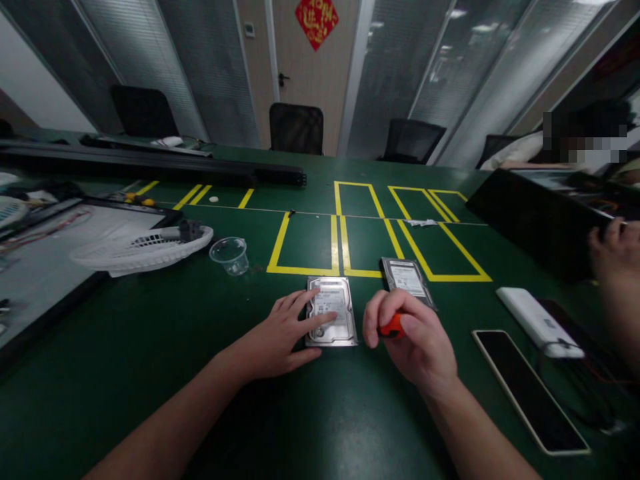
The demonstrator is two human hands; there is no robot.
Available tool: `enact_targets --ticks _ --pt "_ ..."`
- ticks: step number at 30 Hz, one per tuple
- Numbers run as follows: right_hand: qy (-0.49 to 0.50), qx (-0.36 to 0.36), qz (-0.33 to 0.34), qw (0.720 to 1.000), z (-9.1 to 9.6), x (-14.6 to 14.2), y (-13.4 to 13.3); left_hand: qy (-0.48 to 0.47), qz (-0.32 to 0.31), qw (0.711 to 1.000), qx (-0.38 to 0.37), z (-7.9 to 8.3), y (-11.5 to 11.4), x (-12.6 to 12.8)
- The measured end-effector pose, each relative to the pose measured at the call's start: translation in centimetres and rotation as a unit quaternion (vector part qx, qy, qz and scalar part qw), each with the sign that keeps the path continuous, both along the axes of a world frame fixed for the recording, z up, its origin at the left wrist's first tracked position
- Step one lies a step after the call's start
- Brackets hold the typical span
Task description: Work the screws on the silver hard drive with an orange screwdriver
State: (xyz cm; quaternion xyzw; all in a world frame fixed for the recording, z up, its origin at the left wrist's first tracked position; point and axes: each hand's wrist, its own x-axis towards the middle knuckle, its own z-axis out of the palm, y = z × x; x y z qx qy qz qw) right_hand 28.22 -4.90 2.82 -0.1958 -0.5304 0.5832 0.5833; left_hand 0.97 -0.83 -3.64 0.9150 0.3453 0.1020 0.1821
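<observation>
A silver hard drive [345, 323] with a white label lies flat on the green table in front of me. My left hand [287, 333] rests on its left side, fingers spread, two fingertips on the label and the thumb by the near edge. Just right of that drive, my right hand [417, 340] is closed around an orange-and-black tool handle [393, 325]. The handle points away from me inside the fist, and the rest of the tool is hidden. Behind the right hand lies a second hard drive [405, 275], its near part partly covered by the fingers.
A clear plastic cup [230, 255] and a white basket-like tray [145, 250] stand to the left. Yellow tape outlines [303, 271] mark the table beyond. At right lie a phone [530, 393], a white power bank [540, 323] with cables, and another person's hand [617, 260] by a black box.
</observation>
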Motion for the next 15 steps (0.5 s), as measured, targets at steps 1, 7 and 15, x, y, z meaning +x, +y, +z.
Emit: enact_targets --ticks 1,7,15 --pt "0.005 0.0 0.003 1.0 -0.09 0.0 0.04 0.0 0.0 1.0 0.0 -0.04 0.02 -0.01" --pt "0.028 -0.019 0.021 0.999 -0.13 0.0 -0.16 0.006 -0.001 1.0 -0.005 -0.06 0.04 -0.03" --pt "0.011 0.006 0.009 1.0 0.28 0.17 -0.05 0.004 0.003 1.0 -0.007 0.07 -0.03 -0.07"
